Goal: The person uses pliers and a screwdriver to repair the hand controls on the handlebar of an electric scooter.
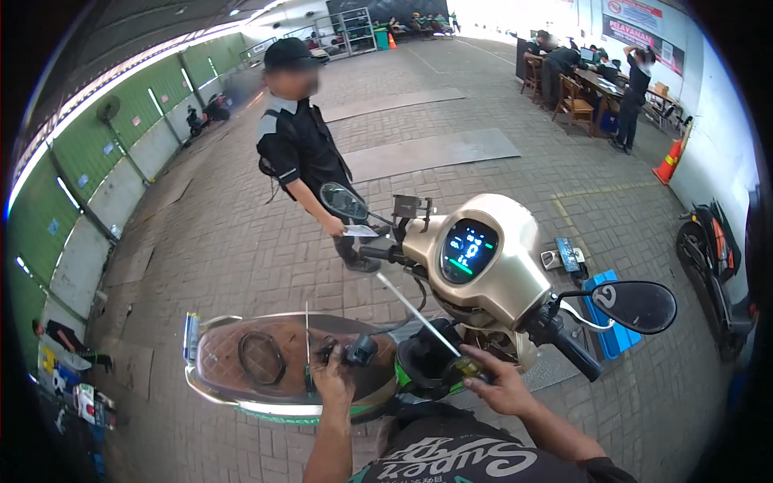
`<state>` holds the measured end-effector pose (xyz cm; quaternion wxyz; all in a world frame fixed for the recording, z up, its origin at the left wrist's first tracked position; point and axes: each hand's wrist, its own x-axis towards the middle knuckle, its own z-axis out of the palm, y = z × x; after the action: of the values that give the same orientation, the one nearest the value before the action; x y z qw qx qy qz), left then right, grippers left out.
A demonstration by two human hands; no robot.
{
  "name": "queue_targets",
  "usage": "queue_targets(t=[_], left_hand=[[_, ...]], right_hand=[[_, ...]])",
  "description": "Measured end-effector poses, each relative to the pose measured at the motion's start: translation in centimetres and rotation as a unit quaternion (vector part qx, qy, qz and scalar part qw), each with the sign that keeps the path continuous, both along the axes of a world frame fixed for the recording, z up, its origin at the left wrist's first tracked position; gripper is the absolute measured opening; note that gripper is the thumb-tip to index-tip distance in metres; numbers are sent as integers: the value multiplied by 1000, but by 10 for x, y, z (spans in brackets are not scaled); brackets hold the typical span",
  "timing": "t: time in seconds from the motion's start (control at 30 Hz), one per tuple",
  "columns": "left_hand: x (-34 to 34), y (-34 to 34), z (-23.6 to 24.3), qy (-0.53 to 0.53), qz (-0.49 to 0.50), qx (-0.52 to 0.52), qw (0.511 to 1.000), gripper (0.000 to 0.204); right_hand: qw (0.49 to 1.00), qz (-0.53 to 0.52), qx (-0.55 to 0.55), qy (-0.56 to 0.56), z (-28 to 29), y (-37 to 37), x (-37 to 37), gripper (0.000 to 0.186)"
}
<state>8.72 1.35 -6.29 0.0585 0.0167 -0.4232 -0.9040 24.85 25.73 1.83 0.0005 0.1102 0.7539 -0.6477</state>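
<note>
My right hand (501, 385) is closed round the yellow-and-dark handle of a long screwdriver (419, 315). Its thin shaft points up and to the left, in front of the scooter's handlebar. Over the brown quilted seat (233, 354), my left hand (332, 380) has its fingers closed on a small black part (360, 350); its exact kind is not clear. A thin upright rod (307, 338) stands beside that hand, and I cannot tell whether the hand holds it. The gold scooter front (503, 241) has a lit dashboard (469, 251).
A person in a dark cap (299, 145) stands across the scooter, holding a white paper (360, 231). A blue toolbox (613, 322) lies right of the handlebar, beyond the mirror (636, 306). Another motorcycle (713, 266) and an orange cone (667, 165) stand by the right wall.
</note>
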Motion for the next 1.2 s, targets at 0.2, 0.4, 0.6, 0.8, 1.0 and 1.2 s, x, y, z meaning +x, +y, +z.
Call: queue_targets(t=[0.2,0.4,0.6,0.8,1.0,1.2], left_hand=[[-8,2,-15,-31,-53,14,998,24],[-14,-10,1,-80,-30,1,996,37],[-17,5,-4,-189,-107,47,975,30],[-8,-11,-1,-265,-129,105,950,40],[-14,3,4,-164,-108,-34,980,26],[-21,6,14,-220,-110,25,969,28]], right_hand=[[992,60,100,47,-9,-2,-12,56],[991,92,97,15,-6,-20,-27,55],[993,35,116,-9,8,-12,-18,58],[960,136,242,20,23,-3,-21,61],[909,223,331,-116,82,9,-33,63],[888,252,370,-105,101,6,-40,65]])
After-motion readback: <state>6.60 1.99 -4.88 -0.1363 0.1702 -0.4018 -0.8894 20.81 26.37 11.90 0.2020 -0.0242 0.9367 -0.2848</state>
